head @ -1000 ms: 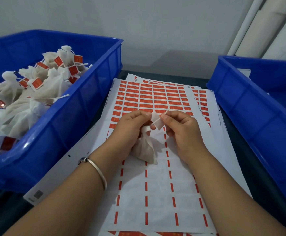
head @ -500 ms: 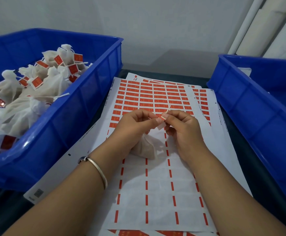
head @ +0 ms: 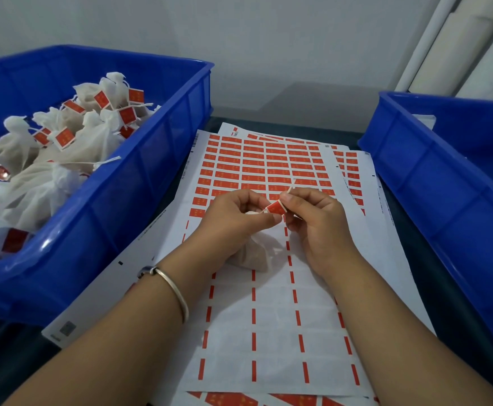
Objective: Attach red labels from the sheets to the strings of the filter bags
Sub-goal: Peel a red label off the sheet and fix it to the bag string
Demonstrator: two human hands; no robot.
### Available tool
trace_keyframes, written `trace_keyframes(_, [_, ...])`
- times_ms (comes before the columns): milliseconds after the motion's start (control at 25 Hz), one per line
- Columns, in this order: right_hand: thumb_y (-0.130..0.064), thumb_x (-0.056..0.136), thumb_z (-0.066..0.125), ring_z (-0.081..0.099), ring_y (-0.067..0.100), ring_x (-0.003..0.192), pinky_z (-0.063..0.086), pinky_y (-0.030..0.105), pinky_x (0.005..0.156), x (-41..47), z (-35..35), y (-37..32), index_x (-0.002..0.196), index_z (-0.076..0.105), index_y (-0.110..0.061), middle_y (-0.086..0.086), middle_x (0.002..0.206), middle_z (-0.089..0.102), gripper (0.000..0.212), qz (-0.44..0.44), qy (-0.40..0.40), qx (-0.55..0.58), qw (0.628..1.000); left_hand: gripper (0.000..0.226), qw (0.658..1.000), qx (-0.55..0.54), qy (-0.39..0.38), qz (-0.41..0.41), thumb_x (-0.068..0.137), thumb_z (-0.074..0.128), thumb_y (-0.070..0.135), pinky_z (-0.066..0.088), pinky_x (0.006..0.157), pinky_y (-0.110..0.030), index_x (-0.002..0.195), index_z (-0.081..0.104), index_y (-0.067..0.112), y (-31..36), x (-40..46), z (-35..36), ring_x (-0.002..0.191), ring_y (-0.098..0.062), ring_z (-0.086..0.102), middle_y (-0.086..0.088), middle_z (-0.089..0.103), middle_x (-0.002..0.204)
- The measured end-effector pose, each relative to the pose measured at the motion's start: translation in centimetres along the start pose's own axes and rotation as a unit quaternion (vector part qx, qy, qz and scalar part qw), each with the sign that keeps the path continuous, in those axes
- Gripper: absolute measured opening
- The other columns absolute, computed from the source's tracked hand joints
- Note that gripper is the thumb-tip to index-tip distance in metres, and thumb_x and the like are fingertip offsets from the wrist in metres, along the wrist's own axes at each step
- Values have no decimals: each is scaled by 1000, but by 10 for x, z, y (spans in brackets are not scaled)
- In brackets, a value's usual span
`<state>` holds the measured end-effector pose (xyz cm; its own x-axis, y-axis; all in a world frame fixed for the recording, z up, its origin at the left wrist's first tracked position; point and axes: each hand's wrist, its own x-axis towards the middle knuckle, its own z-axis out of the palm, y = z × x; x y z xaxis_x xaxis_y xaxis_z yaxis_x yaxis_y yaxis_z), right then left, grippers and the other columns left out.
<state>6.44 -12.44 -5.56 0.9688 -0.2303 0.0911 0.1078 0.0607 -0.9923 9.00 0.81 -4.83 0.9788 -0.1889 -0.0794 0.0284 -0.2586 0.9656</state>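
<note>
Two blue crates flank the work area. Left crate (head: pixel 139 183) is piled with white filter bags (head: pixel 43 183), most already carrying red tags. Right crate (head: pixel 433 177) shows only a scrap of something white at its far edge, contents otherwise out of view. Between them a stack of label sheets (head: pixel 271 326) lies on the dark worktop (head: pixel 456 312); far half of the top sheet is still full of red labels, near half is stripped to backing with red dashes. More sheets fan out underneath to the right.

Both hands are together over the middle of the top sheet. Left hand (head: pixel 233 221) and right hand (head: pixel 318 224) pinch one red label (head: pixel 275 207) between thumb and fingertips from opposite sides. Label is folded round the string (head: pixel 290 189); its long axis runs roughly left-right, right end tipped slightly up. The string's free end pokes up and away past the right fingertips, toward the far-right.

The filter bag (head: pixel 254 256) being tagged hangs or rests below the left palm, on the stripped part of the sheet, neck up toward the fingers, mostly hidden by the left hand. Metal bangle (head: pixel 172 288) on the left wrist. Nothing blocks the path from the hands to either crate.
</note>
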Motion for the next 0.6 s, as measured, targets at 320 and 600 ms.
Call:
trace_keyframes(320, [-21,84,69,68,4,83,50,10,62,0,-1,0,81,70,-31,-19,80,71,11,-23,-47,-36,998,14,1000,11,1,-12,77,73,29,35,35,-6,67,65,24,0,-2,1,44,7,53,19,60,52])
trace_keyframes(600, [-23,82,71,64,-10,84,46,1,61,5,-5,2,91,64,-34,-27,81,69,16,-22,-32,-70,997,16,1000,9,1,-7,81,69,32,39,52,-15,67,66,26,1,-3,0,67,-6,58,22,63,60])
